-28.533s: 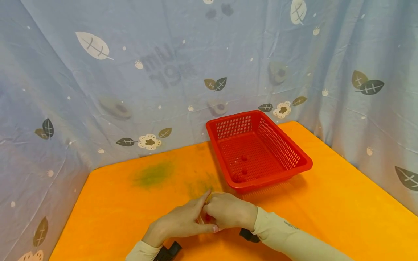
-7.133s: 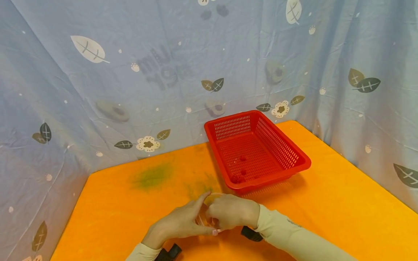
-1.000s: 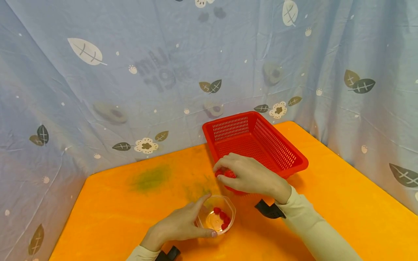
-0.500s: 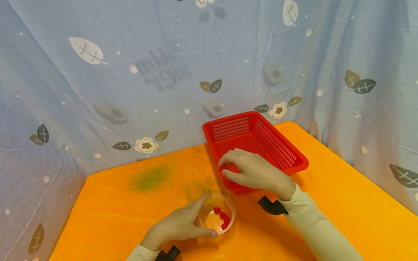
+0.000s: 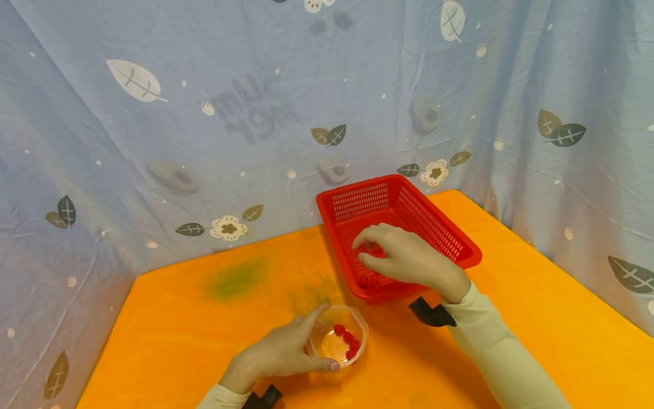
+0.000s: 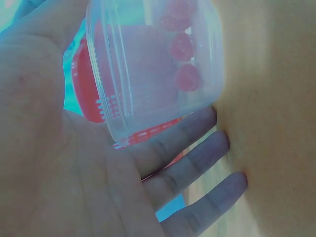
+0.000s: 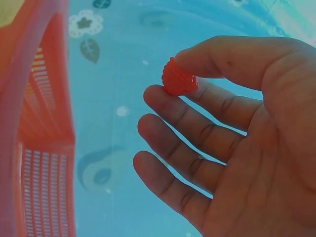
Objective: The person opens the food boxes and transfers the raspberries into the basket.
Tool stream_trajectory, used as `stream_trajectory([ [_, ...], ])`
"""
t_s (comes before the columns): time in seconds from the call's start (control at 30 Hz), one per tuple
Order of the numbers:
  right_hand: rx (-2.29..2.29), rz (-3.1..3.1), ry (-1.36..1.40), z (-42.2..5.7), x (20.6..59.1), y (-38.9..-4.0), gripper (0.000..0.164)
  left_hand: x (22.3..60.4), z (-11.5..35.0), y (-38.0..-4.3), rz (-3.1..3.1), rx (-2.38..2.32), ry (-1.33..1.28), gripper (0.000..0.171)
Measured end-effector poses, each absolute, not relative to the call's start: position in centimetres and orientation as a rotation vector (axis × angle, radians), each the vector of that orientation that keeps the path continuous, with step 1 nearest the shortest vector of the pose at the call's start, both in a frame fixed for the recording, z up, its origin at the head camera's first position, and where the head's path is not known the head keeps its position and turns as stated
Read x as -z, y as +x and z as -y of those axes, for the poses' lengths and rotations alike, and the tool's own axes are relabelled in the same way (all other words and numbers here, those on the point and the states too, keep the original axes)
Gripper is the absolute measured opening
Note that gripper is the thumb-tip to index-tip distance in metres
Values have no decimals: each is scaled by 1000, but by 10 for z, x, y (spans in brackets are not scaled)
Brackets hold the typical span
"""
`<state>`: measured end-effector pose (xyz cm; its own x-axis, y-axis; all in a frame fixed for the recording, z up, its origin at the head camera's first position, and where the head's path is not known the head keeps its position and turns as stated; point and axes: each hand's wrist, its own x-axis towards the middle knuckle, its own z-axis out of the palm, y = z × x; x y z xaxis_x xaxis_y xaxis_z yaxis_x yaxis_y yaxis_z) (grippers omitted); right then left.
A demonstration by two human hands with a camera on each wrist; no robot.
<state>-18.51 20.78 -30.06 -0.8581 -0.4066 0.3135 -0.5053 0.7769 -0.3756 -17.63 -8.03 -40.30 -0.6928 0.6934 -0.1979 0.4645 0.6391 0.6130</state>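
Observation:
My left hand (image 5: 278,349) holds a clear plastic tub (image 5: 334,343) on the table, thumb on its near side and index finger on its far side. In the left wrist view the other fingers (image 6: 197,158) of that hand stretch out below the tub. Several red raspberries (image 5: 348,336) lie on the tub's bottom, toward the right. Over the near left part of the red basket (image 5: 431,224) is my right hand (image 5: 409,255). It pinches one raspberry (image 7: 180,79) between thumb and fingertips, with its remaining fingers loosely bent. At least one raspberry (image 5: 364,281) sits in the basket; my hand hides part of the floor.
The table has an orange cover (image 5: 179,329) with a greenish stain at the left. A blue patterned curtain (image 5: 286,68) hangs behind and on both sides. The basket's back corner is close to it. Black wrist straps (image 5: 433,312) show on both arms.
Earlier, both hands were together at the tub, the right one reaching inside. In the last second my right hand has moved right and farther over the basket. My left hand and the tub stay put.

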Motion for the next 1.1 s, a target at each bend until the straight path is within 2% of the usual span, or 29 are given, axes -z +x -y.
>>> stream_trajectory([
  [1.1, -783, 2762, 617, -243, 299, -202, 17, 402, 80, -175, -2492, -679, 928, 108],
])
